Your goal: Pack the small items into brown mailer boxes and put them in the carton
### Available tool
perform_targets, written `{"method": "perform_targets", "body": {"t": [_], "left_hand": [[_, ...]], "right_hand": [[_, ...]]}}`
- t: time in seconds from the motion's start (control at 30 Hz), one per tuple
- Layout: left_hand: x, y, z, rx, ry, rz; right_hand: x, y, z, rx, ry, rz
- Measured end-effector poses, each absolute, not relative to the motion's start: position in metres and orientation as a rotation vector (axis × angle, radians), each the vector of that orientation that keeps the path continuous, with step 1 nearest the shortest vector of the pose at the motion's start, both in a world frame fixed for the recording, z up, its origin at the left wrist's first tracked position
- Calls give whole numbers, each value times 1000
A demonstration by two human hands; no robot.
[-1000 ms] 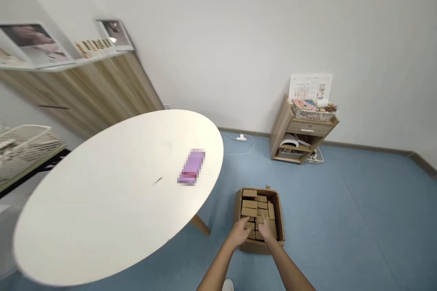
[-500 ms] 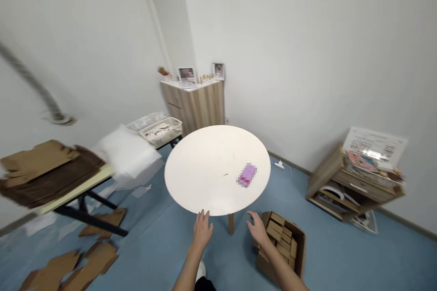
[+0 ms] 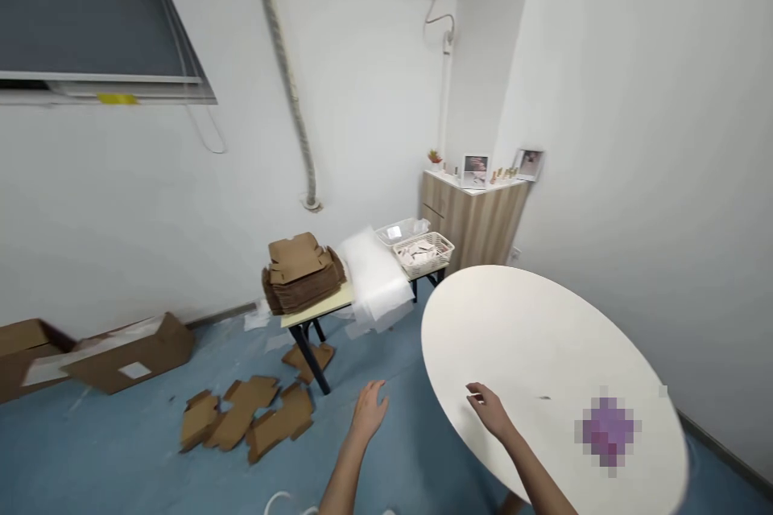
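Observation:
My left hand (image 3: 368, 412) hangs over the blue floor with its fingers stretched out and nothing in them. To its right, my right hand (image 3: 488, 409) is above the left part of the white round table (image 3: 513, 314), fingers apart and holding nothing. A small dark sliver (image 3: 544, 397) lies on the tabletop near the right hand. Farther right on the same table is a purple item (image 3: 609, 426), pixelated so that its kind cannot be told.
A narrow table (image 3: 317, 310) ahead holds a stack of flat cardboard boxes (image 3: 299, 269), white foam sheets (image 3: 371, 269) and a white basket (image 3: 426, 253). Flattened cardboard pieces (image 3: 241, 410) lie on the floor. Open cartons (image 3: 133, 350) stand at left; a wooden cabinet (image 3: 477, 221) fills the corner.
My view has swung left, so the round table now sits at the right and the narrow table ahead. The carton of small boxes has left the view. Both hands remain without anything in them.

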State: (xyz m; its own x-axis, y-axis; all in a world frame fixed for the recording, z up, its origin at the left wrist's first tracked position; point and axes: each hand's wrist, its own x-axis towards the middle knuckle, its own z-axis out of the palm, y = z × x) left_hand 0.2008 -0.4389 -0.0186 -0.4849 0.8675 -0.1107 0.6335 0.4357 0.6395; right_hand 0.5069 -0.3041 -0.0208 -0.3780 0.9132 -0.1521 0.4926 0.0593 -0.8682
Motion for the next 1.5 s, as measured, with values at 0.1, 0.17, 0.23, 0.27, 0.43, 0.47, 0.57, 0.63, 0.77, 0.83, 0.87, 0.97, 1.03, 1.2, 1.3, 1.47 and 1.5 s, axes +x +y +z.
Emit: {"method": "perform_targets", "body": {"t": [0.1,0.17,0.23,0.27,0.43,0.47,0.57,0.63,0.77,0.83,0.87,0.97,1.03,1.2,1.3,1.47,1.5], "left_hand": [[143,-420,-3,1246,2268,797],[113,-403,5,1238,2267,857],[89,-383,11,1251,2249,927],[79,-372,14,1263,2236,956],[36,-298,18,1354,2167,1073],[28,-280,17,1386,2151,1098],[5,-219,15,1472,2105,1152],[-10,-177,14,1495,2086,1159],[-36,-104,17,1464,2093,1113],[-49,-75,23,1446,2103,1056],[-55,-62,26,1452,2115,996],[-72,-27,38,1521,2176,701],[-83,-5,44,1571,2209,514],[-106,42,41,1718,2212,303],[-115,53,26,1842,2171,254],[-122,51,-10,1941,2214,282],[-123,51,-16,1962,2226,298]], "right_hand": [[442,-268,-12,-1354,-1928,1286],[403,-244,-6,-1316,-1952,1285],[366,-219,0,-1279,-1982,1288],[349,-206,3,-1263,-1996,1287],[273,-129,15,-1237,-2033,1237],[259,-112,16,-1233,-2038,1228],[223,-56,16,-1215,-2055,1215],[200,-18,16,-1215,-2068,1191],[154,50,20,-1205,-2122,1138],[131,76,26,-1217,-2182,1103],[120,86,30,-1225,-2221,1079],[91,109,38,-1235,-2328,997],[75,120,41,-1258,-2362,938],[41,144,40,-1442,-2359,754],[22,157,40,-1518,-2355,659],[-18,180,44,-1609,-2364,481],[-28,185,44,-1633,-2347,446]]}}
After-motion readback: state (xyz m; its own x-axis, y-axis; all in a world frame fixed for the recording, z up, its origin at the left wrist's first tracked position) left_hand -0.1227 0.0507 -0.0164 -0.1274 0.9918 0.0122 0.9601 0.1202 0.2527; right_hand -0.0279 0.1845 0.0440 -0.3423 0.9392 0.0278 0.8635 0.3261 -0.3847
